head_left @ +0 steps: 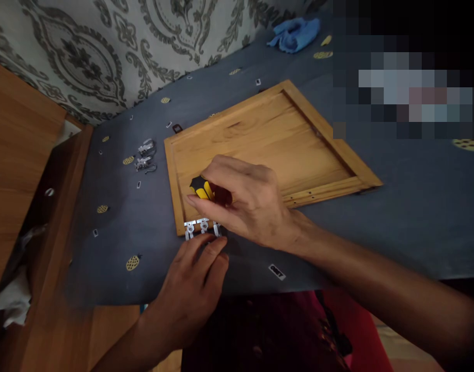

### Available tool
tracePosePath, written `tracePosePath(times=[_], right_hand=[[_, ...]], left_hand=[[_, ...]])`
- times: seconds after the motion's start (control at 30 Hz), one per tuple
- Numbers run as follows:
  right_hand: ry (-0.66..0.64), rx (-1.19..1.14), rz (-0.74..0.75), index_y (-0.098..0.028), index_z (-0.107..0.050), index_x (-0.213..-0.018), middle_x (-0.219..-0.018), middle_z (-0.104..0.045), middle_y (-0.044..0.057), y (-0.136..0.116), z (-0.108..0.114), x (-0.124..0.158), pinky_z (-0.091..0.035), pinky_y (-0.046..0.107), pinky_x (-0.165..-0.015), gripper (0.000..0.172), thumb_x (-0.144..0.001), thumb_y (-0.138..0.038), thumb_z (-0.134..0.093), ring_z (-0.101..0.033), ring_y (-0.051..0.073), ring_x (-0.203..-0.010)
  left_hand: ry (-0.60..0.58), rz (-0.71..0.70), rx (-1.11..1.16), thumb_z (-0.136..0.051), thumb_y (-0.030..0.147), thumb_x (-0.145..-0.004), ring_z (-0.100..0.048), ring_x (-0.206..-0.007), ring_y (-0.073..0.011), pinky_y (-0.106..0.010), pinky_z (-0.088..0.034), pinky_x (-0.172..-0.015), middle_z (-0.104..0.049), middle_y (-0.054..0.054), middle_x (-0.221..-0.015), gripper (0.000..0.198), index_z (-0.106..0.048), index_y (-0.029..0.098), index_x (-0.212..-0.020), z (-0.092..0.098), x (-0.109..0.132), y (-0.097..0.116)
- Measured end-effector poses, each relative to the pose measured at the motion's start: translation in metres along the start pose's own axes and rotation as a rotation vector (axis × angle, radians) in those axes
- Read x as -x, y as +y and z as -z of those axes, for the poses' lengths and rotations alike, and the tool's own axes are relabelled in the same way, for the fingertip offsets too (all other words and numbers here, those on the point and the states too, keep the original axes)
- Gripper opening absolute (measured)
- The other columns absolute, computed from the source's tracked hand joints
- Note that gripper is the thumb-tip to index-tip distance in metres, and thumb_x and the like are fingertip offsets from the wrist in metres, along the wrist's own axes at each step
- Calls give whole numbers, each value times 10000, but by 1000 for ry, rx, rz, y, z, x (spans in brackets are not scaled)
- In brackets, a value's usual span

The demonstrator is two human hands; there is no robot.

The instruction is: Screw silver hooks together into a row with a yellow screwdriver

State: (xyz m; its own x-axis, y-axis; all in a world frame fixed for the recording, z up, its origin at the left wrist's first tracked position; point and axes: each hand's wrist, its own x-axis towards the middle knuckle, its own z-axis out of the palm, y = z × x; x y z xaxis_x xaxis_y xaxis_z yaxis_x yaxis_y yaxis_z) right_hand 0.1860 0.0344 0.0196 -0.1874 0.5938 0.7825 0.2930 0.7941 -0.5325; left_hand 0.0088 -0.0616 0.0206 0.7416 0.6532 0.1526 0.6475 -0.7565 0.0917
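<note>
Gripping a faceted yellow-and-black handle [204, 190] between thumb and fingers of the right hand [250, 199], over the near left corner of a framed wooden panel [252, 139].

Holding it just above shiny, hinge-like metal fittings [204, 225], hiding its lower end behind the hand; bending the fingers of the left hand [196, 271] at those fittings, not showing whether pinching one. Resting the smooth, grained wood on slate-blue, pineapple-printed fabric [115, 235]; showing loose metal pieces [144, 164] to the left, a crumpled blue cloth [295, 36] beyond the far edge.
</note>
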Motion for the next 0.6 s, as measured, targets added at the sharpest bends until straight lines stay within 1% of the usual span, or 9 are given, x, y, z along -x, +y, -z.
tracePosePath(times=[0.1, 0.2, 0.3, 0.47, 0.6], right_hand=[[-9, 16, -6, -185, -540, -814, -766, -593, -21, 0, 0, 0, -500, 220, -695, 183, -962, -229, -638, -581, 98, -722], [-15, 16, -12, -197, -520, -795, -753, -577, -29, -1, 1, 0, -493, 220, -687, 208, -961, -240, -637, -561, 97, -705], [-11, 12, -7, -190, -524, -806, -752, -565, -33, -1, 1, 0, -497, 219, -686, 196, -961, -229, -637, -561, 93, -700], [-14, 17, -3, -189, -531, -818, -757, -567, -28, -1, 1, 0, -503, 227, -692, 181, -963, -222, -633, -573, 99, -711], [-27, 24, 1, -183, -535, -819, -757, -565, -26, -1, 2, 0, -491, 228, -675, 180, -964, -222, -633, -564, 97, -703]], left_hand=[[-21, 16, 43, -425, 55, -996, -512, -1233, -291, -480, -539, -1035, -631, -141, -1290, 228, -606, 99, -1127, 0, 1, 0], [-22, 21, 58, -430, 56, -997, -515, -1232, -288, -476, -542, -1041, -624, -135, -1293, 217, -600, 103, -1123, 0, 1, 0], [-3, 20, 74, -438, 64, -999, -524, -1225, -287, -469, -549, -1039, -620, -134, -1283, 204, -597, 99, -1122, 0, 2, -1], [-32, 66, 147, -441, 95, -1013, -509, -1263, -270, -459, -535, -1075, -608, -117, -1323, 199, -593, 125, -1138, -4, 4, -3], [-26, 69, 183, -456, 89, -1009, -518, -1265, -269, -457, -516, -1085, -621, -114, -1320, 189, -595, 134, -1129, -3, 4, 0]])
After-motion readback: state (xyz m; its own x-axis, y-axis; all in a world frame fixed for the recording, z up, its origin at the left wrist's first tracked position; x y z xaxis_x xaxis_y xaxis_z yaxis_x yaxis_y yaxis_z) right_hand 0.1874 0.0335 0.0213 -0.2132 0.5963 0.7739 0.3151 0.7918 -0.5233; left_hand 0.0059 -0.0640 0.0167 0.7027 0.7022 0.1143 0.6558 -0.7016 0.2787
